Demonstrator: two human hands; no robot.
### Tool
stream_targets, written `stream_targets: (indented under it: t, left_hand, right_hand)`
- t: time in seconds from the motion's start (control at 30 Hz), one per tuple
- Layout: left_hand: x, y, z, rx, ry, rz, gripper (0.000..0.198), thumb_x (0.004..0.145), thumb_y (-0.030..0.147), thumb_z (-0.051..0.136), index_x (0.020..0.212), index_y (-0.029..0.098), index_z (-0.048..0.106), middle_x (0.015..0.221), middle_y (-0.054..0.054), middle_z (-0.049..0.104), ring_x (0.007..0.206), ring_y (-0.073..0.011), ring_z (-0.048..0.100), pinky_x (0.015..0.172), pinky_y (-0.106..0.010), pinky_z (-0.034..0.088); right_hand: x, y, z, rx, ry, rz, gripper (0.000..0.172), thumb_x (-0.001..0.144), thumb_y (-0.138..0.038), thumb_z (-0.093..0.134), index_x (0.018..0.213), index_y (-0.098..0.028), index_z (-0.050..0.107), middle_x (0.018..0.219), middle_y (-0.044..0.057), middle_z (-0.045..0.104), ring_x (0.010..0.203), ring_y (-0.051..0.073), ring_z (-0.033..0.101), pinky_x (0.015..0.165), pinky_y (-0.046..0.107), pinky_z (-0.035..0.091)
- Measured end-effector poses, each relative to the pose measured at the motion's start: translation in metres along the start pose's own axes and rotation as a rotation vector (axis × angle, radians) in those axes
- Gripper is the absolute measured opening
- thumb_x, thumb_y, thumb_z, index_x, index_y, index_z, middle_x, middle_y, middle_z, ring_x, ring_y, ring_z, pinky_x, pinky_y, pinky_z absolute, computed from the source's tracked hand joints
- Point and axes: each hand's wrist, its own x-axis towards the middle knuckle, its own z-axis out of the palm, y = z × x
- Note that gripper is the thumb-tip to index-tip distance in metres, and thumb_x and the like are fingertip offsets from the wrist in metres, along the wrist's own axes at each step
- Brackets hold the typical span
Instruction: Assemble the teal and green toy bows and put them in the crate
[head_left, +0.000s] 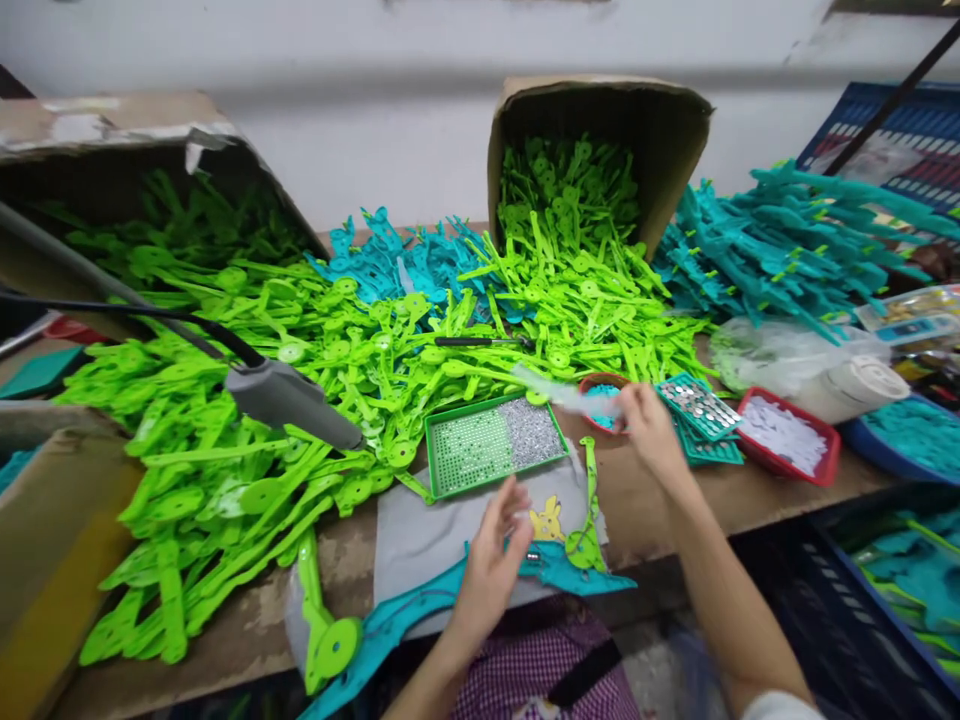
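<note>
Curving teal plastic (420, 598), translucent strip (559, 393), bare hands (493, 552)

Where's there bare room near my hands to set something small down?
Bare brown tabletop shows just on the near side of the red tray. The gray cloth has a free patch bordered by the green tray, the teal part and your left hand. Leftward is crowded with heaped lime-green parts.

Two tipped cartons (684, 150) open toward the front before a white wall (390, 130); rightward, a plastic bag (769, 352) lies beside a white roll (855, 390), a blue crate (862, 122) farther back.
</note>
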Motion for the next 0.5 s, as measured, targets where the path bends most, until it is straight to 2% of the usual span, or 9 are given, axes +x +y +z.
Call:
stream_targets:
  t: [0.03,0.07,0.1,0.17,0.23,0.3,0.4,0.5]
  left_hand:
    - [0.012,0.004,0.011,-0.103,0.018,-0.012,0.056,0.089,0.044,0.054,0.139,0.022,0.041,0.133,-0.012,0.054,0.119,-0.0213,0.056,0.099,-0.036,0.046]
    - [0.023,0.009,0.021,-0.183,0.025,-0.009,0.057,0.089,0.046,0.054,0.139,0.022,0.041,0.133,-0.012,0.054,0.119,-0.0214,0.055,0.099,-0.035,0.046]
    - [0.032,0.015,0.031,-0.239,-0.007,0.007,0.057,0.088,0.047,0.055,0.137,0.021,0.043,0.132,-0.012,0.055,0.119,-0.0220,0.056,0.098,-0.035,0.047]
    - [0.042,0.028,0.046,-0.252,-0.053,0.044,0.046,0.086,0.046,0.058,0.123,0.019,0.055,0.118,-0.010,0.063,0.110,-0.0218,0.060,0.094,-0.034,0.048]
    - [0.044,0.039,0.055,-0.207,-0.113,0.099,0.035,0.086,0.044,0.058,0.107,0.017,0.062,0.103,-0.008,0.067,0.098,-0.0204,0.063,0.088,-0.031,0.050]
    - [0.041,0.043,0.059,-0.166,-0.146,0.127,0.031,0.086,0.044,0.058,0.099,0.016,0.062,0.094,-0.007,0.067,0.084,-0.0176,0.063,0.078,-0.029,0.051]
    - [0.036,0.037,0.058,-0.125,-0.152,0.082,0.027,0.087,0.040,0.056,0.099,0.016,0.059,0.086,-0.005,0.064,0.072,-0.0140,0.059,0.069,-0.026,0.050]
    - [0.036,0.023,0.058,-0.087,-0.239,0.017,0.023,0.087,0.035,0.055,0.097,0.014,0.058,0.085,-0.004,0.063,0.071,-0.0132,0.059,0.068,-0.026,0.050]
  right_hand:
    - [-0.028,0.000,0.006,0.212,-0.175,0.088,0.036,0.087,-0.056,0.045,0.078,-0.022,0.052,0.060,-0.001,0.054,0.054,0.014,0.052,0.055,0.028,0.045]
    - [-0.053,0.000,0.013,0.394,-0.292,0.208,0.037,0.086,-0.057,0.048,0.076,-0.022,0.051,0.056,-0.003,0.051,0.047,0.012,0.047,0.049,0.025,0.042]
    - [-0.073,0.000,0.020,0.559,-0.351,0.315,0.037,0.084,-0.057,0.052,0.076,-0.021,0.051,0.056,-0.004,0.051,0.042,0.009,0.042,0.044,0.023,0.037]
    - [-0.098,0.001,0.030,0.795,-0.400,0.484,0.035,0.081,-0.055,0.057,0.083,-0.021,0.054,0.057,-0.005,0.051,0.037,0.005,0.034,0.040,0.021,0.034]
    - [-0.106,0.005,0.030,0.886,-0.413,0.552,0.034,0.081,-0.053,0.058,0.090,-0.020,0.057,0.059,-0.005,0.053,0.036,0.005,0.032,0.040,0.021,0.036]
    - [-0.108,0.011,0.021,0.824,-0.393,0.518,0.034,0.083,-0.053,0.056,0.091,-0.020,0.058,0.062,-0.003,0.056,0.041,0.007,0.042,0.044,0.022,0.041]
    - [-0.118,0.018,0.005,0.547,-0.297,0.328,0.035,0.084,-0.054,0.052,0.094,-0.022,0.061,0.079,0.002,0.064,0.066,0.014,0.059,0.060,0.026,0.050]
    - [-0.132,0.020,0.000,0.301,-0.262,0.179,0.034,0.081,-0.049,0.061,0.100,-0.021,0.064,0.088,0.004,0.066,0.076,0.016,0.060,0.067,0.027,0.051]
